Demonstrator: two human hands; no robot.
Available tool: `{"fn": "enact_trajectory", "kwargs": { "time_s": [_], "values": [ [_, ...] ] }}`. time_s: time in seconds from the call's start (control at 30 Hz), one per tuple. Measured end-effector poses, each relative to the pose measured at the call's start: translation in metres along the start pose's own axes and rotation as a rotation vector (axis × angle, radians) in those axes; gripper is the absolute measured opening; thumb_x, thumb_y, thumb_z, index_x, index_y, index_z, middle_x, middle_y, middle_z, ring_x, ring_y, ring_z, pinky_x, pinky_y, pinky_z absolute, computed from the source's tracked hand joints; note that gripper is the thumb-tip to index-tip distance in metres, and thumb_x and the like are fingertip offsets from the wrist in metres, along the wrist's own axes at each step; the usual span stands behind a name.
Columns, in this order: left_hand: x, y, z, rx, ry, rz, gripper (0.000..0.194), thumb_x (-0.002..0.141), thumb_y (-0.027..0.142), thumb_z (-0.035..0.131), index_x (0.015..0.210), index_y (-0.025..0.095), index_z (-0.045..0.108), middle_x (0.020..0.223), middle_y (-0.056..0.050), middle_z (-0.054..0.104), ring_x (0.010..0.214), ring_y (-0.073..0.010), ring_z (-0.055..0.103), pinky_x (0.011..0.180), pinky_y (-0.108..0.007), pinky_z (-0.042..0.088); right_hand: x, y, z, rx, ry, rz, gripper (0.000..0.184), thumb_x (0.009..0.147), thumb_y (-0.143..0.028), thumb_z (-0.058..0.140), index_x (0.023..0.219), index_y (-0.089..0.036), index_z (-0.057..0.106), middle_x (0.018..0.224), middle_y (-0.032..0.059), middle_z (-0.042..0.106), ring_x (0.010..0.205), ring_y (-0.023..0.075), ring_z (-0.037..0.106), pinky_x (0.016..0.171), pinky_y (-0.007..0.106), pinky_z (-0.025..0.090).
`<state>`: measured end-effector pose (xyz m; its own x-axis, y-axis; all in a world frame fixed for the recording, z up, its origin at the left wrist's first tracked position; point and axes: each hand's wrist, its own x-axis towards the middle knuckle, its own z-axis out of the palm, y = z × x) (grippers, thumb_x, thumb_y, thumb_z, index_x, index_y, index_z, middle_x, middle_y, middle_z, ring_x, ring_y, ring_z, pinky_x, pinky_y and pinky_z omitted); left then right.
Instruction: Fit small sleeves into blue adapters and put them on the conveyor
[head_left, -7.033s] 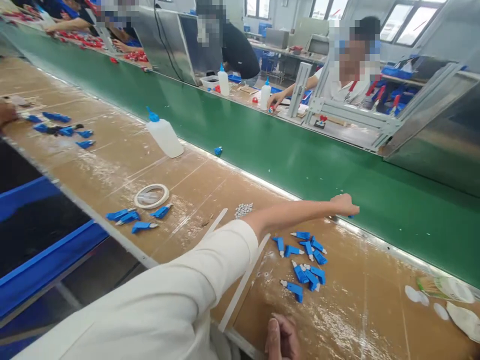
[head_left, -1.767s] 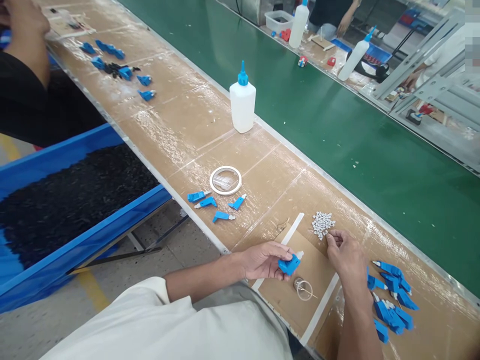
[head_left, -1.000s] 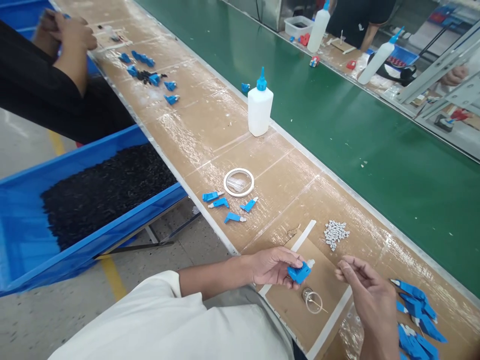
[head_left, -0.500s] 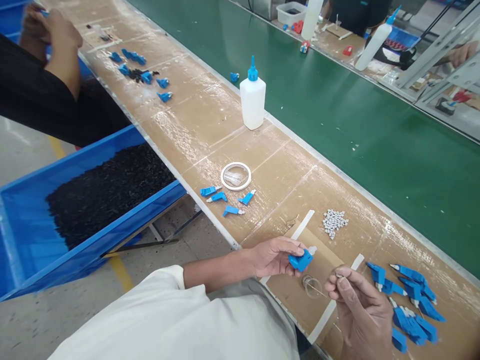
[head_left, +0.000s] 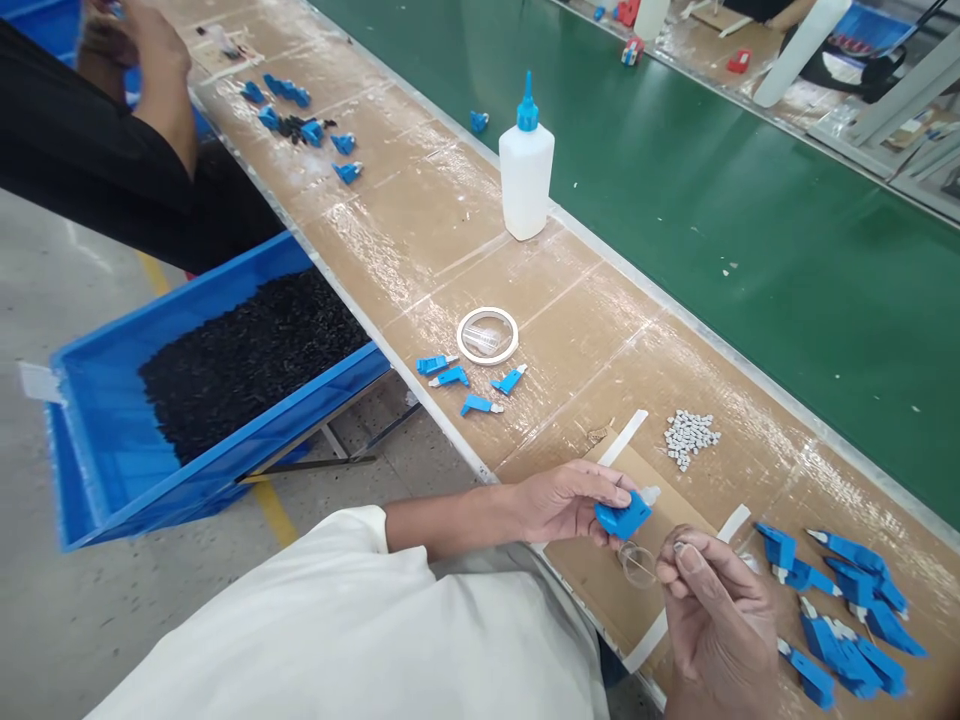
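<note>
My left hand (head_left: 574,500) pinches a blue plastic piece (head_left: 624,514) with a pale grey tip, above the cardboard mat. To its right, my right hand (head_left: 716,610) is closed, thumb against fingertips, on a thin stick (head_left: 655,576) whose end points left over a small clear round cup (head_left: 637,568). Something small and greyish shows at the fingertips, too small to name. Beyond the mat lies a pile of small grey pieces (head_left: 690,436). Several blue pieces with pale tips (head_left: 847,610) are heaped right of my right hand.
A white squeeze bottle (head_left: 526,180) with a blue nozzle stands by the green belt (head_left: 675,200). Nearer are a tape roll (head_left: 487,312) and several blue pieces (head_left: 477,404). Left of the bench, a blue bin (head_left: 97,440) holds black parts. A co-worker's arm (head_left: 161,90) is at upper left.
The view has shifted, so the bench things sit further right in the picture. Both hands keep their grips; my right hand is slightly closer to the blue piece.
</note>
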<state>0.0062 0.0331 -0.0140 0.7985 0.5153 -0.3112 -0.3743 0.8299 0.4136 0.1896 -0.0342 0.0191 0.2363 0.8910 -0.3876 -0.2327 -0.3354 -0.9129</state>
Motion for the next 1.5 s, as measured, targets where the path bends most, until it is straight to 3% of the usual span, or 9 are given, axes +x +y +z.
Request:
{"fn": "enact_trajectory", "kwargs": {
  "time_s": [0.17,0.43,0.67,1.0,1.13,1.5],
  "values": [
    [-0.002,0.000,0.001,0.027,0.044,-0.001,0.043,0.064,0.046,0.085,0.081,0.014,0.061,0.068,0.000,0.061,0.056,-0.0090,0.058,0.057,-0.022,0.045,-0.001,0.008,-0.007,-0.006,-0.049,0.104,0.027,0.064,-0.040,0.092,0.079,-0.020,0.081,0.070,0.0088,0.073,0.056,0.0159,0.066,0.050,0.025,0.057],
    [-0.005,0.001,0.001,0.036,0.043,0.007,0.042,0.065,0.046,0.084,0.079,0.014,0.061,0.068,0.000,0.060,0.056,-0.0084,0.057,0.058,-0.022,0.046,-0.001,-0.004,0.011,0.239,-0.171,0.207,0.025,0.061,-0.035,0.092,0.072,-0.019,0.076,0.061,0.0009,0.055,0.047,0.0044,0.043,0.040,0.014,0.039],
    [-0.007,0.002,-0.001,0.023,0.046,0.010,0.038,0.068,0.042,0.082,0.082,0.013,0.062,0.068,-0.001,0.061,0.058,-0.0087,0.058,0.058,-0.022,0.046,-0.002,-0.001,0.013,0.358,-0.220,0.290,0.020,0.066,-0.034,0.084,0.070,-0.019,0.071,0.061,-0.0030,0.042,0.048,0.0047,0.030,0.038,0.014,0.030],
    [-0.012,0.003,-0.005,0.024,0.097,0.018,0.037,0.067,0.042,0.081,0.080,0.012,0.063,0.066,-0.001,0.061,0.054,-0.0088,0.059,0.048,-0.019,0.040,-0.016,0.005,0.021,0.097,-0.014,0.012,0.021,0.070,-0.038,0.086,0.076,-0.020,0.076,0.064,0.0022,0.059,0.049,0.0092,0.050,0.040,0.018,0.039],
    [-0.012,0.002,-0.003,0.022,0.075,-0.004,0.037,0.067,0.041,0.082,0.081,0.012,0.063,0.066,-0.001,0.061,0.054,-0.0095,0.060,0.047,-0.019,0.041,-0.019,0.008,0.023,0.048,0.018,-0.004,0.026,0.070,-0.041,0.088,0.079,-0.019,0.079,0.066,0.0048,0.065,0.052,0.0115,0.058,0.044,0.020,0.047],
    [-0.012,0.000,0.007,-0.033,0.038,-0.032,0.038,0.066,0.039,0.082,0.083,0.011,0.062,0.070,-0.004,0.063,0.058,-0.0105,0.062,0.055,-0.019,0.046,-0.023,0.005,0.028,0.047,0.111,-0.087,0.031,0.058,-0.041,0.093,0.075,-0.018,0.081,0.061,0.0056,0.068,0.049,0.0150,0.063,0.043,0.023,0.053]
  ]
}}
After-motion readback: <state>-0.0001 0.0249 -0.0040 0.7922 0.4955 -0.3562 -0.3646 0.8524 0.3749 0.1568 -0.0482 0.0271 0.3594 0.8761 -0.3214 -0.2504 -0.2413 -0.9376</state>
